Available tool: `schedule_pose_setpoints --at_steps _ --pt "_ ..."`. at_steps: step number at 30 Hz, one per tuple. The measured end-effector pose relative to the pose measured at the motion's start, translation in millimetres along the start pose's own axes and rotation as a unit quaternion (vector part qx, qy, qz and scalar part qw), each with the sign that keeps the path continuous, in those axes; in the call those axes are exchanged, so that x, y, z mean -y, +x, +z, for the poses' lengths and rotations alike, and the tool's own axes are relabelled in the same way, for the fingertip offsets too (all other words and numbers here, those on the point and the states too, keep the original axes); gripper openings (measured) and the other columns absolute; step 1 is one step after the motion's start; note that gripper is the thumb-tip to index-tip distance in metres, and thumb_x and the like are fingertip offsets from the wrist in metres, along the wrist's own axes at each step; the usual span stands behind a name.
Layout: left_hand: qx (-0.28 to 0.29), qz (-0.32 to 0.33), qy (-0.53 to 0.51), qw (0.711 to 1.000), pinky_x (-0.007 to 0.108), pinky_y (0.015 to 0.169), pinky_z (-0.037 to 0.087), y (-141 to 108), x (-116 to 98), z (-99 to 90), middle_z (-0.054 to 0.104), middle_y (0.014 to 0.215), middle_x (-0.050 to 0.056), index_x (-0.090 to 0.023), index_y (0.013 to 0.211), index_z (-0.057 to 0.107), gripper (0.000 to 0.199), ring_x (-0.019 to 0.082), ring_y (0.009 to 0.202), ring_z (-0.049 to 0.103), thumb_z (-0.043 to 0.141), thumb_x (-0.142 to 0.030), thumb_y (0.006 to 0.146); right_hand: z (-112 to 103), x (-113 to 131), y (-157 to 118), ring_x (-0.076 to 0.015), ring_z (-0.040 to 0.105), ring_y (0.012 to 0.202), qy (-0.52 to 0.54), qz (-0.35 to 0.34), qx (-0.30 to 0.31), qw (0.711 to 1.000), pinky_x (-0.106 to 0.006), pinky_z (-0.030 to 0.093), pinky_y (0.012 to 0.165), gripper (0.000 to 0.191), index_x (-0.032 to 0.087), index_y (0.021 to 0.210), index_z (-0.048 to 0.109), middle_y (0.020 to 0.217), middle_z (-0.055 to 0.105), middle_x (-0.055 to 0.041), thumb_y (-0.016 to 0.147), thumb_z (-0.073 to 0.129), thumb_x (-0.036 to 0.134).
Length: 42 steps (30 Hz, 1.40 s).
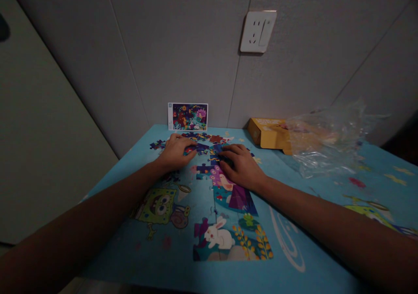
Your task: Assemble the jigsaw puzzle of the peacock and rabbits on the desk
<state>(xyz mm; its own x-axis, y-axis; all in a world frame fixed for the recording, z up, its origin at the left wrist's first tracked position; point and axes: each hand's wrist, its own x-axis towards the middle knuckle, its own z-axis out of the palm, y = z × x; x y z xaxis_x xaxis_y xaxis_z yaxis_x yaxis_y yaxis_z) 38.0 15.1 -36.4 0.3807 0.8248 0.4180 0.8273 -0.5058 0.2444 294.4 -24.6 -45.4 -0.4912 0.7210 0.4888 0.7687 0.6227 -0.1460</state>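
A part-built puzzle (pixel 237 200), white rabbit (pixel 219 237) at its near end, lies on a blue table (pixel 124 250). The right hand (pixel 241 165), fingers loosely parted, rests at its far end; the left hand (pixel 176 152), thumb spread, covers loose pieces (pixel 202 148).

The light is dim, fading toward the corners, with pale glints on the plastic bag (pixel 329 144).

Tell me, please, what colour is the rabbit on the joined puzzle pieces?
The rabbit is white, seen in the head view.

Part-joined colourful puzzle (pixel 241 200) flat, w/ loose pcs (pixel 216 139) beyond.
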Motion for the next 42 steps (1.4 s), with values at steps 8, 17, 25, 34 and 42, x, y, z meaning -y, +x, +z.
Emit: schedule_pose_setpoints --at_steps 8,17,25,34,42 --pt "0.073 -0.098 0.064 0.990 0.058 0.103 0.035 0 -5 -5.8 0.058 0.139 0.008 -0.025 0.130 0.064 0.054 0.040 0.127 0.038 0.056 -0.053 0.085 2 -2 0 -0.0272 0.056 0.109 0.010 -0.005 -0.003 1.000 -0.046 0.043 0.100 0.031 0.015 0.112 0.071 0.117 0.067 -0.0135 0.092 0.055 0.030" --pt "0.072 -0.100 0.035 0.992 0.048 0.101 0.040 4 -2 -9.6 0.070 0.116 0.006 -0.025 0.127 0.066 0.048 0.035 0.118 0.047 0.065 -0.042 0.082 2 -2 0 -0.0274 0.056 0.109 0.017 -0.008 -0.001 1.000 -0.046 0.043 0.100 0.031 0.013 0.112 0.071 0.116 0.068 -0.0143 0.091 0.056 0.028" --pt "0.041 -0.129 -0.021 0.991 0.032 0.096 0.047 5 5 -9.3 0.075 0.105 0.003 -0.021 0.106 0.076 0.033 0.025 0.106 0.064 0.053 -0.024 0.084 2 -1 0 -0.0270 0.059 0.106 0.035 -0.019 -0.009 0.999 -0.045 0.045 0.097 0.029 0.012 0.111 0.071 0.114 0.069 -0.0142 0.090 0.056 0.026" --pt "0.082 -0.126 0.092 0.984 0.053 0.104 0.037 0 -3 -7.3 0.058 0.129 0.013 -0.023 0.124 0.068 0.053 0.038 0.124 0.043 0.058 -0.055 0.083 -1 0 1 -0.0270 0.059 0.106 0.038 -0.021 -0.004 0.999 -0.044 0.045 0.097 0.029 0.013 0.111 0.071 0.114 0.069 -0.0136 0.091 0.055 0.026" --pt "0.078 -0.089 0.071 0.990 0.050 0.101 0.038 0 -7 -6.1 0.059 0.122 0.009 -0.026 0.109 0.072 0.032 0.033 0.120 0.045 0.059 -0.046 0.088 -4 0 2 -0.0260 0.059 0.104 0.028 0.055 -0.010 0.998 -0.042 0.043 0.098 0.025 0.015 0.105 0.073 0.110 0.071 -0.0106 0.089 0.056 0.024"
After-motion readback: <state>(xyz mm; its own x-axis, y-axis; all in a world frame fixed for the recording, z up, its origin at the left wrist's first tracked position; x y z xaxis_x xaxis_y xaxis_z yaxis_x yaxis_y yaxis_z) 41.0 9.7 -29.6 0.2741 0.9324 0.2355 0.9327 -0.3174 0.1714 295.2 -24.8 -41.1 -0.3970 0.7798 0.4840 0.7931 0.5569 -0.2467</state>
